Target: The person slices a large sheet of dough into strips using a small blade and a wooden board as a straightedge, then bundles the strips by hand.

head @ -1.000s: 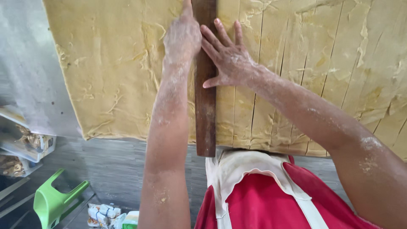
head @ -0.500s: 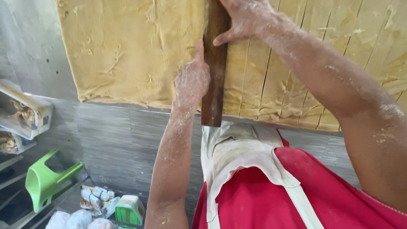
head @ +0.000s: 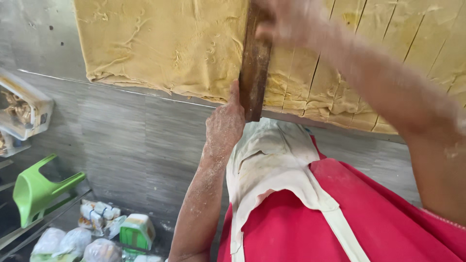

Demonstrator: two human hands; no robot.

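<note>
A wide sheet of tan dough (head: 165,48) lies on a grey table (head: 48,48), reaching its near edge. Right of a dark wooden slat (head: 253,82) the dough is cut into narrow strips (head: 378,63). The slat lies across the dough, its near end sticking out past the edge. My floury left hand (head: 224,123) is at the dough's near edge, fingers curled, thumb up against the slat's left side. Anything inside the fist is hidden. My right hand (head: 286,22), blurred, grips the slat at the top of the view.
I wear a red shirt (head: 388,213) and a floury cream apron (head: 272,165). Below the table at left are a green plastic scoop (head: 34,191), a clear lidded container (head: 19,109) and several wrapped packets (head: 97,228) on racks.
My left hand has slid down along the slat from the middle of the dough to its near edge. My right hand went from lying flat to gripping the slat farther up.
</note>
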